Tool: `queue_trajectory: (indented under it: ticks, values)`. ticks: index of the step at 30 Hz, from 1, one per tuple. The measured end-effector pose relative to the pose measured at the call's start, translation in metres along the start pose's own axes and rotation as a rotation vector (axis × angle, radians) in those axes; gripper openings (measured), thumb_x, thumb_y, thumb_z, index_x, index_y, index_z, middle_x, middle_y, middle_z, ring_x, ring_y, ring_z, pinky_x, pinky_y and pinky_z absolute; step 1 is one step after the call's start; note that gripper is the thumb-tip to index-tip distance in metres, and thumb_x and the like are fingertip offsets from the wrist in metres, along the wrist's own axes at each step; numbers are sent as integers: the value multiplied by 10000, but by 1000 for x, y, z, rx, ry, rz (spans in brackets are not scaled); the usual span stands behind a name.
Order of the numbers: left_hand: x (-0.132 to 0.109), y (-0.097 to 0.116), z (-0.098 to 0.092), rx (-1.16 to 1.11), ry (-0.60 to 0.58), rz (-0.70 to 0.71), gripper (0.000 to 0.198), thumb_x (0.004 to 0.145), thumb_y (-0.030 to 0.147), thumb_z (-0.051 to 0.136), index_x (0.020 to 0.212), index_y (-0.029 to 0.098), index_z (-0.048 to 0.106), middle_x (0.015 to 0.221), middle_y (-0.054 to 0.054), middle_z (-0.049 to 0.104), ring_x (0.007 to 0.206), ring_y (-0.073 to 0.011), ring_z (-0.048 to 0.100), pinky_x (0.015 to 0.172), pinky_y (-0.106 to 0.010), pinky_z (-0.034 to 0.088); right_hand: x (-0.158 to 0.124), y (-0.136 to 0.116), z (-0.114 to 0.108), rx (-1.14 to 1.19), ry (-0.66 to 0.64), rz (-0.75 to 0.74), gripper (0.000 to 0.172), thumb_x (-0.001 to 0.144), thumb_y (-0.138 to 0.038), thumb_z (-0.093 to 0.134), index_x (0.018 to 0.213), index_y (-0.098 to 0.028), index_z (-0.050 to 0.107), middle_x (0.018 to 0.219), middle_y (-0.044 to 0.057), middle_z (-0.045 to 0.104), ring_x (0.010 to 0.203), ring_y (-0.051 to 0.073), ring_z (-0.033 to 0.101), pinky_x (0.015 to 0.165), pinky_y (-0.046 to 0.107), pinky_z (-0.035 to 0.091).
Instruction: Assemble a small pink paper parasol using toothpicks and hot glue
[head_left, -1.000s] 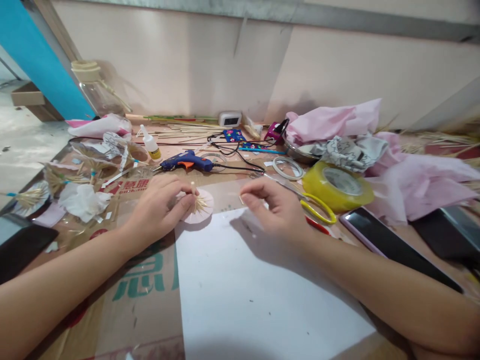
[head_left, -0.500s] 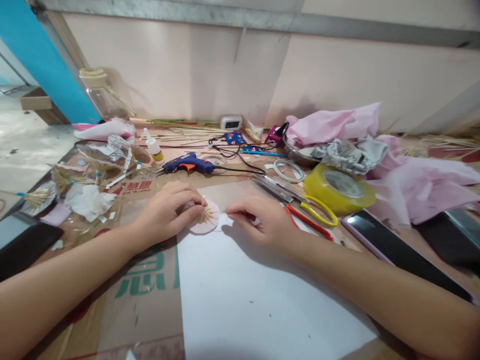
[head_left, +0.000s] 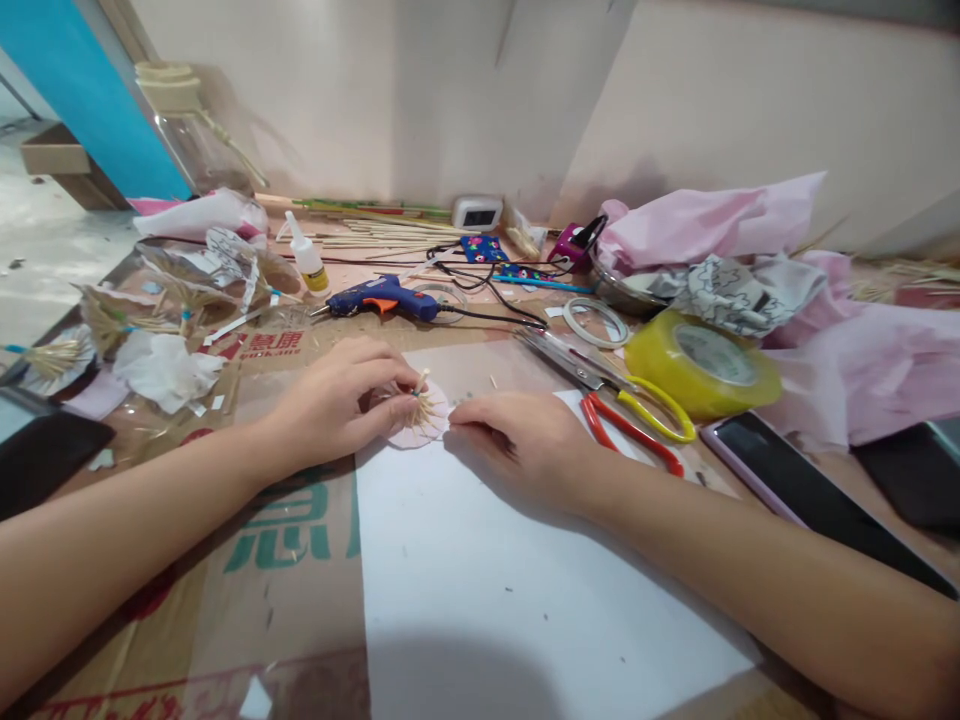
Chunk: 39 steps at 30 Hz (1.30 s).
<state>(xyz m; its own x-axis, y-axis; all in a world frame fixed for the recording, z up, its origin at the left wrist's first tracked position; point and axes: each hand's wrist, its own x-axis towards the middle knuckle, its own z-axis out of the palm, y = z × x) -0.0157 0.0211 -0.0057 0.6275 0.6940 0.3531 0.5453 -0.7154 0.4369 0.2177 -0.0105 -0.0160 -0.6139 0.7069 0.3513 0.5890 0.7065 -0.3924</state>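
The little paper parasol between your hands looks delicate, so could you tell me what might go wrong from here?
1. The left hand pinches the parasol at its thin stick ribs, so hard pressure could snap them or crease the pink paper.
2. The right hand lies close to the scissors, and a sideways move could catch the blades.
3. The glue gun cord trails nearby and might snag.

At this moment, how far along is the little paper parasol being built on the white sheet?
Done: thin sticks already fan out over the pink paper disc, and finished-looking parasols lie at the far left. In hand: the left hand pinches the hub of the sticks while the right hand rests at the disc's edge. Left: it lies flat on the white sheet; glue gun and scissors lie unused.
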Motion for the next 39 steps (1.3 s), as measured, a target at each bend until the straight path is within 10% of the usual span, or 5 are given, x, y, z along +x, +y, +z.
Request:
queue_trajectory:
  ticks: [39]
  values:
    - [0, 6, 0, 99, -57, 112, 146, 864, 262, 520, 960, 172, 583, 978, -49, 638, 958, -210, 566, 862, -340, 399, 8, -1, -3, 96, -65, 138, 172, 895, -210, 510, 903, -179, 679, 795, 27, 723, 707, 145, 627, 636, 243, 412]
